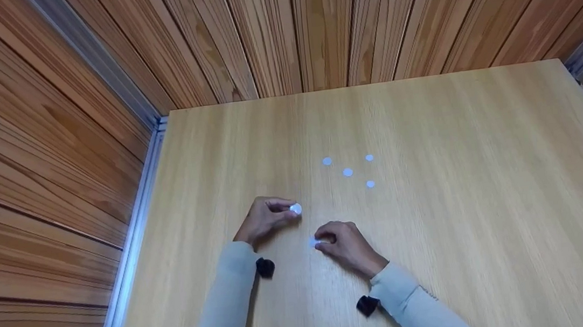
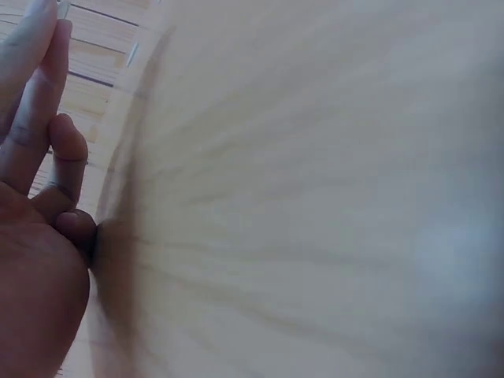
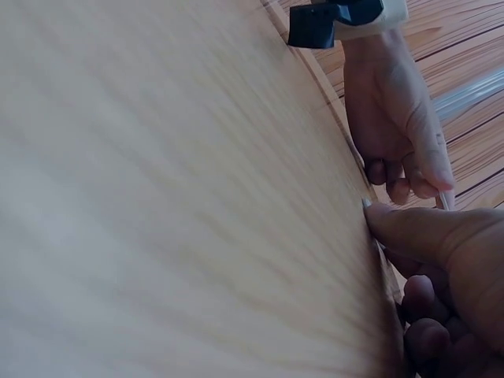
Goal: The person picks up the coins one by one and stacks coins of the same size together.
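Note:
In the head view my left hand pinches a round white disc by its edge, between thumb and forefinger. That disc appears edge-on as a thin sliver at the fingertips in the left wrist view. Nearer to me and a little to the right, my right hand pinches a second white disc low at the table; the fingers partly hide it. Only a small pale edge of it shows by the thumb in the right wrist view. Several more white discs lie flat and apart, farther back on the table.
The light wooden table reaches back to a wall of wooden planks. A metal rail runs along its left side. Each wrist carries a small black camera, the left one close to the tabletop.

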Available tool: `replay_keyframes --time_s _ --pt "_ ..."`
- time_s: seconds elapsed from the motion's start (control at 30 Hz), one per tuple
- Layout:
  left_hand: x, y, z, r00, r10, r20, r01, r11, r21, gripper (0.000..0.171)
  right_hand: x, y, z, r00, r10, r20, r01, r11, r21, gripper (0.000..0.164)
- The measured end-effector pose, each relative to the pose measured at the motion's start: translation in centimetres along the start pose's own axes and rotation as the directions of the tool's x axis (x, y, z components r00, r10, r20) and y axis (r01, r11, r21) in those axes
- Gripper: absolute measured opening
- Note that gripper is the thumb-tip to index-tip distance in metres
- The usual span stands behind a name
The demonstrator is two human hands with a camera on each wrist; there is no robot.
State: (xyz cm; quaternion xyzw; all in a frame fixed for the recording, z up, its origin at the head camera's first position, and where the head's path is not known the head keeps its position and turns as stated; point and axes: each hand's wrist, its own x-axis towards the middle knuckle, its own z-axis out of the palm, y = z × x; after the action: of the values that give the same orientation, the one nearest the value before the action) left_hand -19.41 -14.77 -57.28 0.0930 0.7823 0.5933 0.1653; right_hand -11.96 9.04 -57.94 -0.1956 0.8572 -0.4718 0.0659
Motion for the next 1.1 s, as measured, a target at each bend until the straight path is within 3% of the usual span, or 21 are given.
replay_keyframes --time_s 0.2,0.5,0.73,1.1 --pt "-0.7 -0.2 0.3 0.999 0.026 0.023 -0.027 0.998 0.052 0.029 0.1 0.1 -0.1 1.0 0.017 0.004 -0.017 1.0 0.016 0.014" --pt "-1.5 -0.3 0.5 0.994 0.077 0.074 -0.08 0.996 0.036 0.031 0.0 0.2 0.0 1.0 -0.015 -0.006 0.015 1.0 0.005 0.012" --pt "-2.1 -0.6 0.7 0.996 0.048 0.07 -0.055 0.994 0.096 0.031 0.0 0.2 -0.1 1.0 -0.007 0.009 0.007 1.0 0.007 0.013" --pt "-3.2 -0.8 1.5 0.988 0.146 0.051 -0.152 0.974 0.166 0.027 0.0 0.1 0.0 1.0 -0.011 0.001 0.011 1.0 0.006 0.012"
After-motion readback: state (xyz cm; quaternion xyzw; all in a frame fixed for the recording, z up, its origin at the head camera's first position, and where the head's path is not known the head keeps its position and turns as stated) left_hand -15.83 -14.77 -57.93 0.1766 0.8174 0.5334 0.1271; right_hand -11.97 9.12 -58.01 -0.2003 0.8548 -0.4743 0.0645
